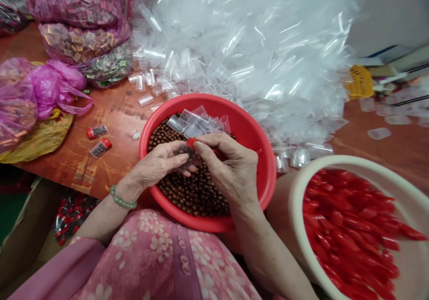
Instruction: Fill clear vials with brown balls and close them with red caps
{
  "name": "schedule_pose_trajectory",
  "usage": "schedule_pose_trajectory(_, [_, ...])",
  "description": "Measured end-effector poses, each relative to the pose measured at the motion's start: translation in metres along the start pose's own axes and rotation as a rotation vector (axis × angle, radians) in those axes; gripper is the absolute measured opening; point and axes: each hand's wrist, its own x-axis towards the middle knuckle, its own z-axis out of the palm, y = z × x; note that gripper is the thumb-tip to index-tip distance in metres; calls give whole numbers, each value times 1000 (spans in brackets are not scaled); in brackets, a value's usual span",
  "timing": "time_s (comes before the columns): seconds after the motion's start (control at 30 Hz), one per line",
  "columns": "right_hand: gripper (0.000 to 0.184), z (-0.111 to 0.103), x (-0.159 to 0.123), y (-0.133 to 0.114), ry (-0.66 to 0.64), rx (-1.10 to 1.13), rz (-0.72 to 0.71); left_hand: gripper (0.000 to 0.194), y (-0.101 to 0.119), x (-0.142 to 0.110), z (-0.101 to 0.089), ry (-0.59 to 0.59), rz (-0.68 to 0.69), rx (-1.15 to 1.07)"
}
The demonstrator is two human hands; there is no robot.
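Note:
My left hand (157, 163) holds a small clear plastic tube (185, 153) with dark brown balls inside. A red cap (191, 142) is at the tube's upper end, pinched between the thumb and fingers of my right hand (233, 161). Whether the cap is fully seated I cannot tell. Both hands are above a red basin (270, 175). Shiny brown balls (194, 204) fill its lower part, and clear tubes (197, 123) lie on them toward the far side. My left fingers partly hide the held tube.
A large heap of clear tubes (254, 45) covers the back of the table. Right of the basin stands a cream bucket (296, 201) of red caps (348, 228). Two filled tubes (100, 148) lie left, near pink bags (80, 5). A box (30, 228) below holds capped tubes (72, 215).

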Motion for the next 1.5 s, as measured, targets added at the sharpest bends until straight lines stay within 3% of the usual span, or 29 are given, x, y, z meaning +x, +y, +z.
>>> schedule_pose_trajectory(0.2, [5,2,-3,9,13,87,67,29,1,-1,4,68,57,198])
schedule_pose_trajectory(0.37, [6,4,-5,10,81,104,115,28,3,-1,5,92,63,185])
schedule_pose_trajectory(0.6, [6,11,-4,8,169,81,67,30,0,2,6,92,36,226])
schedule_pose_trajectory(0.97, [6,10,-8,13,42,74,-19,30,-3,-2,7,107,101,339])
schedule_pose_trajectory(1.17, [10,-4,-6,17,-95,-50,-223,30,-3,-4,5,74,139,374])
schedule_pose_trajectory(1.3, [28,-7,-5,17,-192,-133,-389,31,-2,-4,3,67,212,471])
schedule_pose_trajectory(1.4, [29,-7,-4,15,-216,-183,-440,29,-2,-4,2,62,284,510])
schedule_pose_trajectory(1.5, [33,-9,-4,12,-235,-198,-445,28,-2,-4,3,79,252,471])
